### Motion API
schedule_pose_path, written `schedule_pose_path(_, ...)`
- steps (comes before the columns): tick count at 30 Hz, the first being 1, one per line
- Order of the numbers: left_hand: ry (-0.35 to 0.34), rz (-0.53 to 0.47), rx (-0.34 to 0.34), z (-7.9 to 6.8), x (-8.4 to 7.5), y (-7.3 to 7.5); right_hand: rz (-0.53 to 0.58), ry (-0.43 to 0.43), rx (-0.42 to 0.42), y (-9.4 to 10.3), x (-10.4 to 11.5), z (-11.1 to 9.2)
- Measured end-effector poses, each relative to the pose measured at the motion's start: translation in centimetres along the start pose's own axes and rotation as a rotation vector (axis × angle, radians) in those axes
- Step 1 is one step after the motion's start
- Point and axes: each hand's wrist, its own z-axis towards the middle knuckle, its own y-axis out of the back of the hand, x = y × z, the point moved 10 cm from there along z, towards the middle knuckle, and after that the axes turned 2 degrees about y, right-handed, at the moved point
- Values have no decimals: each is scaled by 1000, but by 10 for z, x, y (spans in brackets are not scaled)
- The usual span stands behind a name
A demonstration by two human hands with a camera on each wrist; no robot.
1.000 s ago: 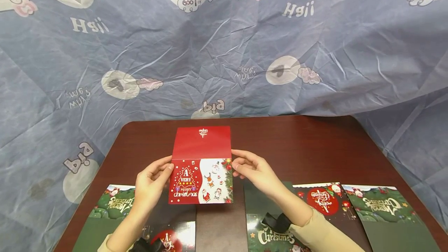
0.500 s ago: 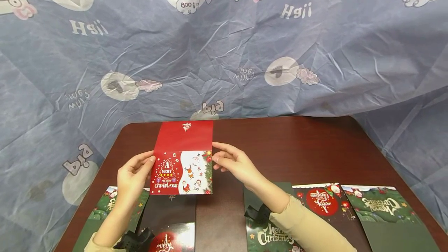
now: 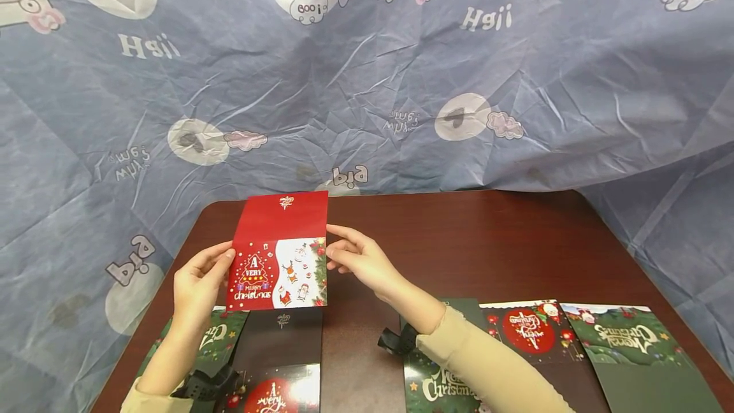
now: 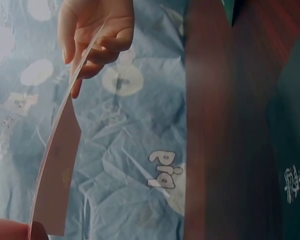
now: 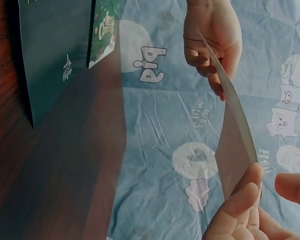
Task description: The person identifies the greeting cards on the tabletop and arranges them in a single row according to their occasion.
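Note:
An unfolded red Christmas card (image 3: pixel 279 257) is held up over the left part of the table in the head view. Its near half bears "A very merry Christmas" and small figures on white; its far half is plain red with a small white print. My left hand (image 3: pixel 197 282) pinches the card's left edge. At the right edge, my right hand (image 3: pixel 364 265) holds it with the fingertips. In the right wrist view one digit (image 5: pixel 292 186) stands apart from the card (image 5: pixel 235 145). The left wrist view shows the card (image 4: pixel 55 170) nearly edge-on.
On the brown table (image 3: pixel 459 241), an unfolded dark card (image 3: pixel 275 349) and a green card (image 3: pixel 220 336) lie at the left. A green card (image 3: pixel 418 375), a card with a red circle (image 3: pixel 524 330) and another green card (image 3: pixel 625 336) lie at the right. A blue patterned cloth (image 3: pixel 344 81) hangs behind.
Both hands have carried the Christmas card to the left and slightly farther away. More of the green and dark cards at the left shows now. The cards on the table have not moved.

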Motion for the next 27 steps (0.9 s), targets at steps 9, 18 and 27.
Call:
schedule_pose_path(9,81,1,32,12,16,10,9,-33,19,-16,-13,17)
schedule_pose_path(18,75,-58,278,18,25,0,19,-84,31,-29,-26,22)
schedule_pose_path(27,114,-104,227,26,42,8,41,-97,41,-44,-34,28)
